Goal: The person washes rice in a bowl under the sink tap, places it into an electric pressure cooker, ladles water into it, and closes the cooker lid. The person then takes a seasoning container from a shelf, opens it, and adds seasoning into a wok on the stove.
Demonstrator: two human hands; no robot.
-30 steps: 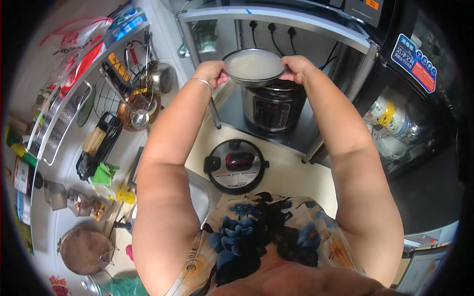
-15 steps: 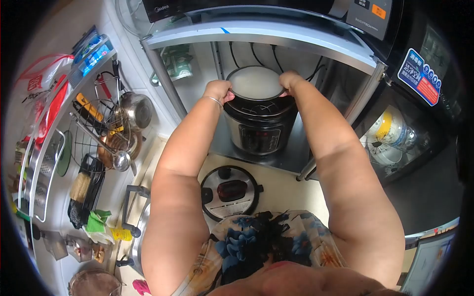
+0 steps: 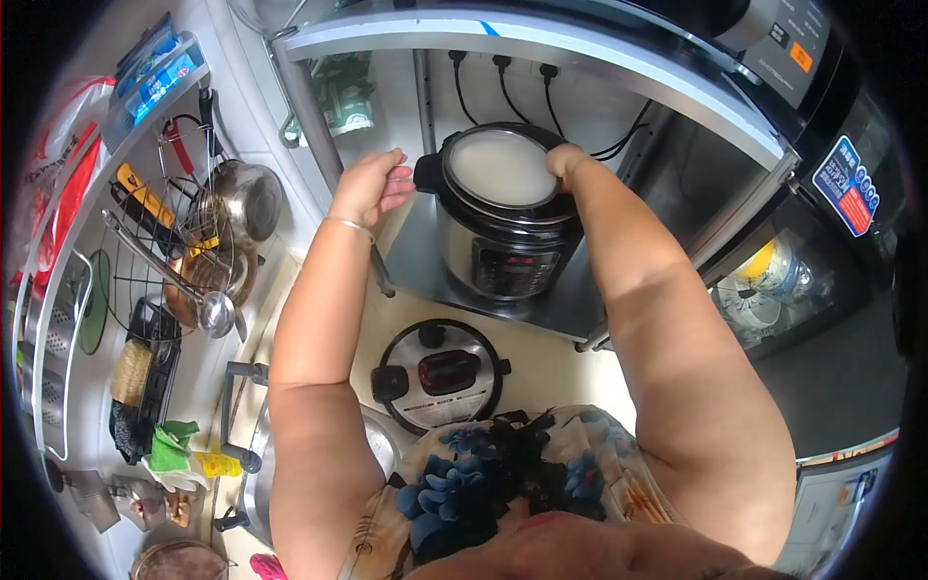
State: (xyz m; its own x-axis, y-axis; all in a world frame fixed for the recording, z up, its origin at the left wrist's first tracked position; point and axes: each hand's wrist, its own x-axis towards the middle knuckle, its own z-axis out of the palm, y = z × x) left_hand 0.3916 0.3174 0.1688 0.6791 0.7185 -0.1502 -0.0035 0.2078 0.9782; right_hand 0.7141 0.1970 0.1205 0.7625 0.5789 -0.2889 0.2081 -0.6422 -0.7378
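Note:
An electric pressure cooker stands upright on a low metal shelf. Its inner pot, with cloudy whitish liquid in it, sits down in the cooker, slightly tilted. My right hand grips the pot's rim on the right; its fingertips are partly hidden. Left of the cooker's black side handle, my left hand hangs in the air, empty, with loosely bent fingers apart from the pot. The cooker's round lid lies on the pale surface in front of the shelf.
Above the cooker runs the metal rack's upper shelf. Black plugs and cords hang on the wall behind. A wire rack with a ladle and a steel pot is at left. A dark glass-fronted cabinet stands at right.
The inner pot has come down into the cooker. My left hand has let go of its rim and moved left, while my right hand keeps hold. The view has shifted slightly.

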